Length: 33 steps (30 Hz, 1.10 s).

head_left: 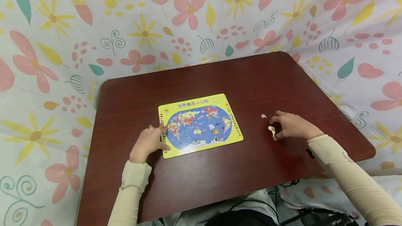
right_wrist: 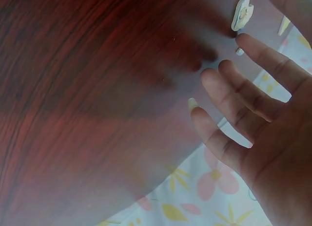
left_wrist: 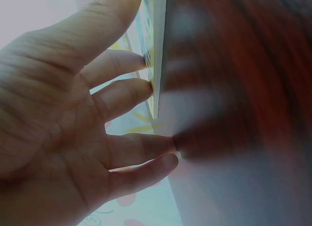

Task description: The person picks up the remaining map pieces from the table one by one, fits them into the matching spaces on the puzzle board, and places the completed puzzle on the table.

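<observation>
A yellow-bordered world map puzzle board (head_left: 201, 100) lies on the brown table. My left hand (head_left: 149, 141) rests at its left side, fingers spread. In the left wrist view, the thumb and two fingers touch the board (left_wrist: 157, 55), while the other two reach down to the table. To the right of the board, my right hand (head_left: 292, 125) pinches a small pale puzzle piece (head_left: 272, 130) between thumb and index finger. The right wrist view shows this piece (right_wrist: 242, 12) at the index fingertip; the thumb's tip is out of frame. Its other fingers are loosely bent.
A small pink puzzle piece (head_left: 263, 116) lies on the table (head_left: 201, 173) just left of the right hand. Flower-printed cloth (head_left: 188, 37) hangs along the table's far and side edges. Dark cables (head_left: 254, 201) run below the near edge.
</observation>
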### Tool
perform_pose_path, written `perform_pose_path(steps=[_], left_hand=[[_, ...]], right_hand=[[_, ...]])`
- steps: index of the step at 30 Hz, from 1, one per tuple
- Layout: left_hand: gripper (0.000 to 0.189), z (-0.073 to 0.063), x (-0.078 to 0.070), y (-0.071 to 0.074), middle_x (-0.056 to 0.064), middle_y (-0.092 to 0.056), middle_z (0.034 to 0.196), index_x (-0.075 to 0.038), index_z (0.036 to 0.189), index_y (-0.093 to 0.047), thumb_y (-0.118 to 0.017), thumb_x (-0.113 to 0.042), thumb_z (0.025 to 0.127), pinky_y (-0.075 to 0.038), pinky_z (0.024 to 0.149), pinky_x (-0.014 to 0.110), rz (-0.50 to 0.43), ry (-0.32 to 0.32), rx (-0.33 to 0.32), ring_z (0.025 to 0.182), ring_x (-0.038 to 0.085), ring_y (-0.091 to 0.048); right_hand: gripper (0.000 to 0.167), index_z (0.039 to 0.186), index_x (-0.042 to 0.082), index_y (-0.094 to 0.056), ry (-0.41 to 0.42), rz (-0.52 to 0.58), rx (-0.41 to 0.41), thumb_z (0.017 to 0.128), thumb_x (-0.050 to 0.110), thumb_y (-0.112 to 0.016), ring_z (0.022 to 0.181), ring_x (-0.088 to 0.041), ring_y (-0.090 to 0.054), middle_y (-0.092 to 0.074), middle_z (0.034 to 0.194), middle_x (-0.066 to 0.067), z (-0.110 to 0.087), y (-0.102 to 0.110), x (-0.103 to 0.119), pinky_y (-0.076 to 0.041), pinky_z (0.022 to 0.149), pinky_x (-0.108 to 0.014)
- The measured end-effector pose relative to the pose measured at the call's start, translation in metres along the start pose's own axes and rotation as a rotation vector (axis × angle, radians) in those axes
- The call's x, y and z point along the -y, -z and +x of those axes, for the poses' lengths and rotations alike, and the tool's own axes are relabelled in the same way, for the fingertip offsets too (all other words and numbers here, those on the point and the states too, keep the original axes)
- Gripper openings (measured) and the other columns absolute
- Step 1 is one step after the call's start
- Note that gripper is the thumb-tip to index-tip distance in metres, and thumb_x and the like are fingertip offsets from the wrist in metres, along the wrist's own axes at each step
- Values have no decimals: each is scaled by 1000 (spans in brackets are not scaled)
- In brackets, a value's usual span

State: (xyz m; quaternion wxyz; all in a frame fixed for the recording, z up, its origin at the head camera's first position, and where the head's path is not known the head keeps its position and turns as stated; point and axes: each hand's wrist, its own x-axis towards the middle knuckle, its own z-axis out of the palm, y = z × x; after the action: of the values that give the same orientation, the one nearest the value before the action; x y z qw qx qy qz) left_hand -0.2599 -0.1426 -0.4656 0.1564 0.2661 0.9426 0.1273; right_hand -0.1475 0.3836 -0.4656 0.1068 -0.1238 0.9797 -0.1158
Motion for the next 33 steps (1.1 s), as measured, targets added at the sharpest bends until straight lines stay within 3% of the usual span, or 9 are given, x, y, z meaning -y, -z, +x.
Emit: perform_pose_path(steps=[14,22,27,33], left_hand=[[87,1,3,-3,21,-40,155,-9,146,-55,-92,-35,72,-45,97,58,2,8,-9,122,55,-51],[87,1,4,-2,21,-42,153,-9,145,-56,-93,-38,71,-50,88,52,22,0,-17,105,46,-58],[87,1,3,-1,21,-43,153,-9,144,-57,-93,-37,70,-51,79,46,19,2,-24,90,35,-55],[86,4,0,-3,20,-43,153,-10,144,-58,-93,-37,70,-51,83,48,23,-6,-23,96,40,-58]], right_hand=[[39,102,16,-71,7,33,0,71,29,-92,72,-10,-50,-53,95,1,4,-3,-1,-46,65,-35],[37,98,17,-70,15,5,-17,70,29,-90,68,-11,-49,-52,95,1,11,-2,6,-45,63,-35],[35,96,18,-69,32,-9,-29,69,29,-90,67,-10,-49,-52,97,1,18,0,12,-45,63,-35],[33,94,18,-69,75,-47,-49,70,28,-88,67,-8,-49,-54,100,1,25,4,20,-46,63,-35]])
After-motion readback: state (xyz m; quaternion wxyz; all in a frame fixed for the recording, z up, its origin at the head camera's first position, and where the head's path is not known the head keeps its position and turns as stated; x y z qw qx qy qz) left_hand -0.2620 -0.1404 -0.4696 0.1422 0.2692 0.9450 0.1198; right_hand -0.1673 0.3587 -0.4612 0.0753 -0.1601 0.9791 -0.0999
